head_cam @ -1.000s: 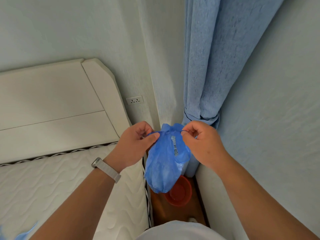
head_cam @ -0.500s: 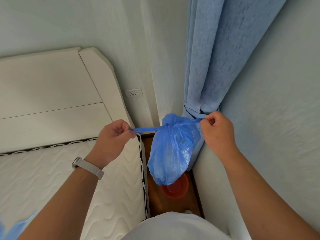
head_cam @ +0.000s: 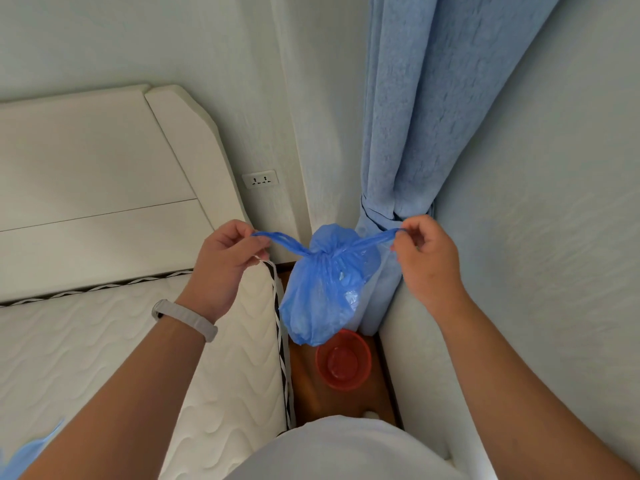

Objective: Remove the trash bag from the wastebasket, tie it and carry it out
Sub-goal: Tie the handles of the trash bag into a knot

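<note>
A blue plastic trash bag (head_cam: 322, 292) hangs in the air between my hands, its neck gathered into a knot at the top. My left hand (head_cam: 225, 261) pinches the bag's left handle strip, pulled out sideways. My right hand (head_cam: 426, 258) pinches the right handle strip, pulled the other way. Below the bag, a small red wastebasket (head_cam: 343, 363) stands with nothing in it on the brown floor in the narrow gap between bed and wall.
A white quilted mattress (head_cam: 104, 348) and cream headboard (head_cam: 86, 188) fill the left. A blue curtain (head_cam: 433, 116) hangs in the corner behind the bag, tied back low. The wall (head_cam: 554, 271) runs close on the right. A socket (head_cam: 260, 179) sits on the back wall.
My hands have drawn apart from the bag's top, pulling the two handle strips out sideways and cinching the knot. The bag stays hanging over the wastebasket.
</note>
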Action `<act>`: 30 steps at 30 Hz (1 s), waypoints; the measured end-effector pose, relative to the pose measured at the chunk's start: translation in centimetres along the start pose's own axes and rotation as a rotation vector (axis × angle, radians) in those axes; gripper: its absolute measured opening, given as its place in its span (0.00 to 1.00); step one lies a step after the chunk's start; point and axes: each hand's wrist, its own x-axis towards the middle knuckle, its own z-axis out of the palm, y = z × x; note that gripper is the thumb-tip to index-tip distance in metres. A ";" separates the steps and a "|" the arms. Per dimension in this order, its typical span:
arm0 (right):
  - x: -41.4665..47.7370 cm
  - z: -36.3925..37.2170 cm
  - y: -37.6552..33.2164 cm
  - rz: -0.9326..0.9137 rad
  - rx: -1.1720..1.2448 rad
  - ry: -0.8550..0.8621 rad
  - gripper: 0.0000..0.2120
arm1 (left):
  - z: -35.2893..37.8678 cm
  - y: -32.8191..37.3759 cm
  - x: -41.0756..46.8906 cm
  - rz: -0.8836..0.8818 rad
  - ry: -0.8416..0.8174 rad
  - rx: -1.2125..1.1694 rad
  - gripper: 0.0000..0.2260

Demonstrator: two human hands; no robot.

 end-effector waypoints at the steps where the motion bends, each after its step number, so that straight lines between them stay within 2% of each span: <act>1: -0.3 0.2 -0.3 -0.018 -0.002 -0.025 0.14 | 0.5 0.2 0.1 0.008 0.000 0.004 0.10; 5: -1.2 0.8 -1.5 -0.103 -0.011 -0.112 0.14 | 2.6 1.2 0.2 0.038 -0.070 0.012 0.10; 8: -1.7 1.0 -2.6 -0.143 0.051 -0.147 0.10 | 4.5 2.0 -0.1 0.099 -0.140 0.056 0.11; 11: -2.1 1.1 -3.8 -0.192 0.117 -0.186 0.11 | 6.4 2.6 -0.5 0.127 -0.171 0.102 0.02; 14: -2.3 0.7 -5.0 -0.220 0.174 -0.221 0.13 | 7.0 2.7 -0.7 0.118 -0.190 0.100 0.07; 18: -2.2 0.6 -6.2 -0.204 0.238 -0.233 0.14 | 7.6 2.5 -1.3 0.174 -0.294 0.161 0.11; 22: -2.4 0.6 -6.7 -0.179 0.291 -0.258 0.11 | 7.9 2.3 -1.6 0.191 -0.271 0.234 0.10; 27: -2.7 1.0 -6.3 -0.150 0.324 -0.289 0.13 | 7.5 2.4 -1.6 0.135 -0.260 0.270 0.03; 30: -2.8 1.3 -6.0 -0.143 0.308 -0.310 0.11 | 7.4 2.9 -1.6 0.142 -0.227 0.236 0.09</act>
